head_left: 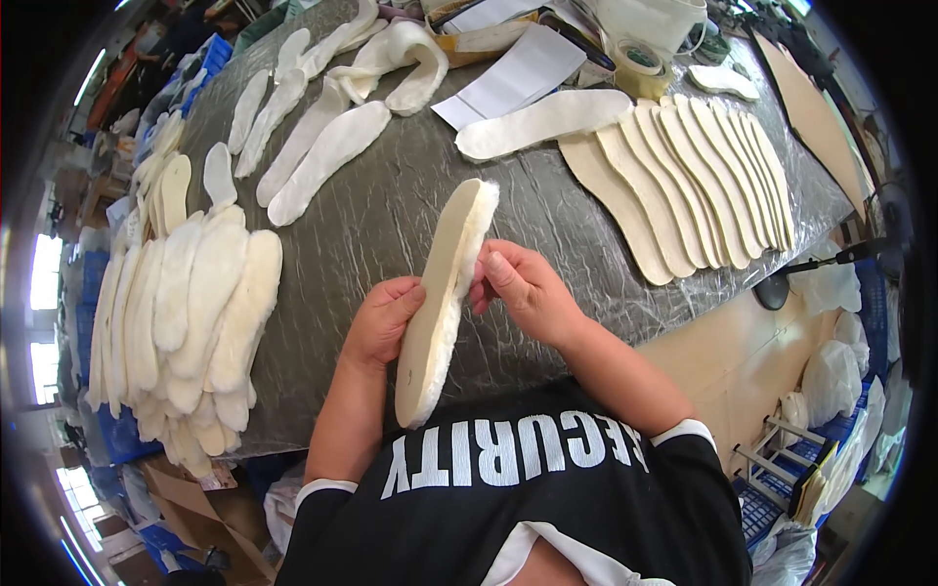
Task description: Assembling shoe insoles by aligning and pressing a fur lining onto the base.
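In front of my chest a fleece insole (440,308) is held up on edge, its flat cream backing turned to the left and its fluffy white pile to the right. My left hand (384,317) grips its left edge, the thumb lying on the backing. On the other side my right hand (526,293) has its thumb and fingers curled together at the fluffy edge, pinching the pile there. The right fingertips are partly hidden by the insole and fist.
A fanned row of insoles (684,186) lies backing up on the right of the dark plastic-covered table (391,230). A thick pile of fluffy insoles (181,313) stands at the left edge. Loose white insoles (332,156), papers (513,78) and a tape roll (640,57) lie farther back.
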{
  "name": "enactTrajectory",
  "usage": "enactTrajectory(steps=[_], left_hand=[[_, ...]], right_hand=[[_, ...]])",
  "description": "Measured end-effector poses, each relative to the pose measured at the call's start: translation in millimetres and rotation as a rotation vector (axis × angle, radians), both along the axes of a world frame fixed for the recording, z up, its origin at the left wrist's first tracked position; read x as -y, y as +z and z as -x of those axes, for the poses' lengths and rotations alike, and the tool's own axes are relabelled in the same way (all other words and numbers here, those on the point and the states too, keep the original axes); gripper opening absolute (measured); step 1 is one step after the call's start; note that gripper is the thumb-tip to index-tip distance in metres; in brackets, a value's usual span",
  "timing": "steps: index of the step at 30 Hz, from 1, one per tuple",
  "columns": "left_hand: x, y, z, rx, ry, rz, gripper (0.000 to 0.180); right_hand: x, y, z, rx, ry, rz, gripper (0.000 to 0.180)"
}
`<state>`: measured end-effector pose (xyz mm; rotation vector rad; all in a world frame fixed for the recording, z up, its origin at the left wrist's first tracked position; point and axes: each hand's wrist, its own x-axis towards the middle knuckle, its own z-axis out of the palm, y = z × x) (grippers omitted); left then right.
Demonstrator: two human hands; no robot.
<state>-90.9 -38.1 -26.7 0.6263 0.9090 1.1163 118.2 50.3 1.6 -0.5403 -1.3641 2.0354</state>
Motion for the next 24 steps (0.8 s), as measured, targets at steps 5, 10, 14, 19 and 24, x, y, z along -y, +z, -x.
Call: enactTrajectory(steps=[5,10,14,19,24], left_hand=[[2.1,-7.1,-4.7,-0.216,-0.096,0.014,0.044],[-3.0,10.8,-30.7,-0.317,-0.018,-0.260,0.093],[-4.9,34.4,-31.2,-0.381,-0.127,-0.093,0.083],[-3.1,46.4,-27.2,-0.348,-0.512,-0.044,0.064],[-18.2,61.6,-35.5,-0.817,-0.867,-0.271,0.051]], right_hand=[[5.8,2.5,4.8,0.046,-0.001,0.101,0.024],[15.4,-17.0,1.7,0.109,-0.120,0.062,0.024],[25.4,-10.3,-8.5,0.135,-0.140,0.088,0.020],[6.5,49.2,-49.3,0.368,-0.459,-1.157,0.019],[-9.5,48.6,-49.4,0.770,0.494,-0.690,0.017]])
